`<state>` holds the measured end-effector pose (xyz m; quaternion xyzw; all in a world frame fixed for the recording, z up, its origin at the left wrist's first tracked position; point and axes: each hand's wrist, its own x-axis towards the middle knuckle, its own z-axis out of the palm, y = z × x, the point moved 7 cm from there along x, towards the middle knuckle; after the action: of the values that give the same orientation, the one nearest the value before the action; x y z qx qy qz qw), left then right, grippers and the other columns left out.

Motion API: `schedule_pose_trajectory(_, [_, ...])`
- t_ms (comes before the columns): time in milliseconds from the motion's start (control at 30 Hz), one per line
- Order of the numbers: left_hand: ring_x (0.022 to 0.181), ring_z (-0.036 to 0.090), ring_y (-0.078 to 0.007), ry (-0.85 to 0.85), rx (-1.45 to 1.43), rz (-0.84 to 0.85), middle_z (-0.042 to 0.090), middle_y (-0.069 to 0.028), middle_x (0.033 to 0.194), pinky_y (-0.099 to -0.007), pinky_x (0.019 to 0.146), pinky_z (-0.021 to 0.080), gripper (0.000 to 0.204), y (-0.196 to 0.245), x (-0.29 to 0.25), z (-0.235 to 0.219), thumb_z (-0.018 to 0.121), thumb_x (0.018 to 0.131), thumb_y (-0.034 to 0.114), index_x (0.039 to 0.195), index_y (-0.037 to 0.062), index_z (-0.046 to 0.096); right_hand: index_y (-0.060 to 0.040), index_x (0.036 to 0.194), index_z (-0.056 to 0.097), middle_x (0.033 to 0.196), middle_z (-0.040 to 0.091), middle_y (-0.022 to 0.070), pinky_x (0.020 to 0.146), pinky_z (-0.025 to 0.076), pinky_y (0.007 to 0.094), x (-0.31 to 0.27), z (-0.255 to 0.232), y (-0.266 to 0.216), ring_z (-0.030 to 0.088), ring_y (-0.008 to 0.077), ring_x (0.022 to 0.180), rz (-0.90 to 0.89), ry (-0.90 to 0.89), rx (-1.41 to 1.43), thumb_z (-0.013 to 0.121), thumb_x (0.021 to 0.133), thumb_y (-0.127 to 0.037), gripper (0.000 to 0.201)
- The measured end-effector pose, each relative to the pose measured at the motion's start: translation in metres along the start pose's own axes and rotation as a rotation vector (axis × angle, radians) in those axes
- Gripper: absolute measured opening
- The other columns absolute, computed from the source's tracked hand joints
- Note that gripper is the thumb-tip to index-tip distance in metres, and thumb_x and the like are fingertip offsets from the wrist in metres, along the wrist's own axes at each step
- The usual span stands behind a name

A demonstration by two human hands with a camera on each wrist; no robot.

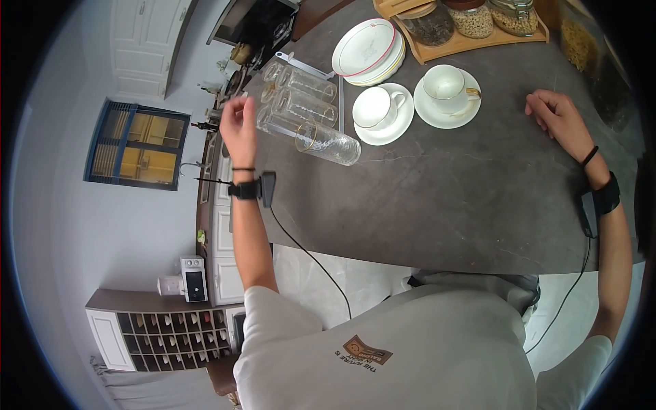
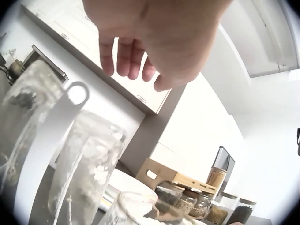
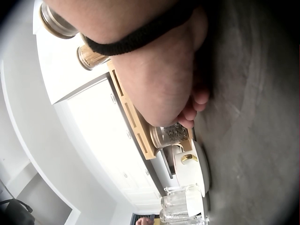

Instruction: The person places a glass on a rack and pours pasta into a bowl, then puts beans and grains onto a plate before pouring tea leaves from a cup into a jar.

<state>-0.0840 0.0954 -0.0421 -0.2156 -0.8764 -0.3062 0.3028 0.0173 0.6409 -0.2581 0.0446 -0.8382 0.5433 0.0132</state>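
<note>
My left hand [image 1: 239,133] is raised beside the glasses at the left of the table; in the left wrist view the hand [image 2: 159,42] has bent, spaced fingers [image 2: 124,58] with nothing between them. Several clear glasses stand in a rack with a white handle [image 1: 301,65]. A gold-rimmed glass [image 1: 331,145] is nearest to me. My right hand [image 1: 559,119] rests on the grey table, loosely curled and empty; the right wrist view shows the hand [image 3: 159,84] low over the surface. Two white cups [image 1: 374,108] [image 1: 444,85] sit on saucers between the hands.
A stack of white plates [image 1: 363,48] stands behind the cups. Jars [image 1: 471,20] sit on a wooden rack [image 1: 451,53] at the back, with taller jars [image 1: 581,44] at the right. Cables hang from both wrists.
</note>
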Motion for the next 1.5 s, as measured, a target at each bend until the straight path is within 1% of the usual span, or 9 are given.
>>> schedule_pose_trajectory(133, [0.065, 0.042, -0.0011, -0.077, -0.139, -0.266, 0.055, 0.0067, 0.073, -0.0202, 0.056, 0.031, 0.026, -0.03, -0.076, 0.011, 0.065, 0.103, 0.022, 0.084, 0.0045, 0.065, -0.0065, 0.085, 0.062, 0.064, 0.046, -0.0061, 0.047, 0.035, 0.0212, 0.001, 0.001, 0.001, 0.044, 0.0022, 0.056, 0.004, -0.001, 0.006, 0.051, 0.108, -0.033, 0.037])
schedule_pose_trajectory(233, [0.074, 0.057, -0.004, -0.433, -0.152, -0.486, 0.066, 0.0042, 0.08, -0.0223, 0.068, 0.046, 0.02, -0.042, -0.127, 0.053, 0.075, 0.095, 0.019, 0.107, 0.0022, 0.072, -0.0067, 0.086, 0.062, 0.064, 0.046, -0.0064, 0.048, 0.034, 0.0209, 0.001, 0.001, 0.001, 0.044, 0.0019, 0.056, -0.001, 0.013, -0.008, 0.051, 0.107, -0.034, 0.037])
schedule_pose_trajectory(300, [0.097, 0.065, -0.0104, -0.623, -0.09, -0.389, 0.071, -0.0031, 0.106, -0.026, 0.086, 0.051, 0.047, -0.045, -0.147, 0.072, 0.081, 0.089, 0.018, 0.13, 0.0032, 0.064, -0.0062, 0.085, 0.063, 0.063, 0.047, -0.0061, 0.048, 0.035, 0.0214, 0.001, 0.0, 0.0, 0.045, 0.0025, 0.056, 0.003, 0.027, -0.02, 0.052, 0.107, -0.035, 0.038])
schedule_pose_trajectory(500, [0.129, 0.054, -0.0207, -0.56, -0.247, -0.394, 0.057, -0.0119, 0.14, -0.035, 0.101, 0.048, 0.079, -0.028, -0.158, 0.111, 0.087, 0.082, 0.017, 0.147, 0.0016, 0.045, -0.0064, 0.084, 0.064, 0.062, 0.048, -0.0057, 0.048, 0.036, 0.0216, 0.001, 0.0, 0.001, 0.046, 0.0026, 0.056, 0.006, 0.054, -0.013, 0.053, 0.107, -0.036, 0.038])
schedule_pose_trajectory(700, [0.12, 0.06, -0.0214, -0.494, -0.16, -0.406, 0.063, -0.0134, 0.135, -0.0341, 0.097, 0.05, 0.081, -0.028, -0.155, 0.116, 0.09, 0.077, 0.032, 0.139, -0.0037, 0.052, -0.0064, 0.085, 0.065, 0.062, 0.048, -0.0053, 0.048, 0.037, 0.0218, 0.001, 0.0, 0.002, 0.046, 0.0028, 0.056, -0.009, 0.049, -0.018, 0.053, 0.106, -0.035, 0.038])
schedule_pose_trajectory(1000, [0.121, 0.059, -0.0224, -0.605, -0.065, -0.237, 0.066, -0.0119, 0.126, -0.0364, 0.106, 0.044, 0.072, 0.013, -0.141, 0.072, 0.092, 0.074, 0.026, 0.132, -0.0009, 0.059, -0.0054, 0.085, 0.065, 0.063, 0.049, -0.0054, 0.049, 0.038, 0.0228, -0.001, -0.001, -0.001, 0.046, 0.0034, 0.056, -0.029, 0.043, -0.019, 0.052, 0.107, -0.036, 0.04])
schedule_pose_trajectory(1200, [0.113, 0.059, -0.0189, -0.498, -0.134, -0.195, 0.062, -0.0086, 0.12, -0.0349, 0.101, 0.046, 0.065, 0.033, -0.082, 0.021, 0.091, 0.074, 0.024, 0.124, 0.0034, 0.054, -0.0065, 0.085, 0.063, 0.063, 0.047, -0.0062, 0.049, 0.035, 0.0217, 0.001, 0.002, 0.0, 0.045, 0.0024, 0.056, -0.014, 0.032, -0.039, 0.051, 0.107, -0.036, 0.039])
schedule_pose_trajectory(1267, [0.112, 0.059, -0.0179, -0.458, -0.385, -0.243, 0.062, -0.0086, 0.118, -0.0334, 0.099, 0.047, 0.061, 0.038, -0.058, 0.016, 0.088, 0.077, 0.02, 0.124, 0.0037, 0.053, -0.007, 0.086, 0.062, 0.064, 0.046, -0.0065, 0.048, 0.034, 0.0212, 0.001, 0.001, 0.001, 0.044, 0.0018, 0.057, -0.012, 0.026, -0.039, 0.05, 0.108, -0.035, 0.038])
schedule_pose_trajectory(1500, [0.109, 0.062, -0.0198, -0.327, -0.224, -0.262, 0.062, -0.0107, 0.121, -0.0349, 0.099, 0.052, 0.045, 0.004, 0.033, -0.013, 0.074, 0.09, 0.013, 0.127, 0.0007, 0.052, -0.0067, 0.086, 0.062, 0.064, 0.046, -0.0066, 0.049, 0.035, 0.0215, 0.0, 0.002, 0.0, 0.044, 0.002, 0.058, -0.001, 0.028, -0.048, 0.05, 0.108, -0.035, 0.038])
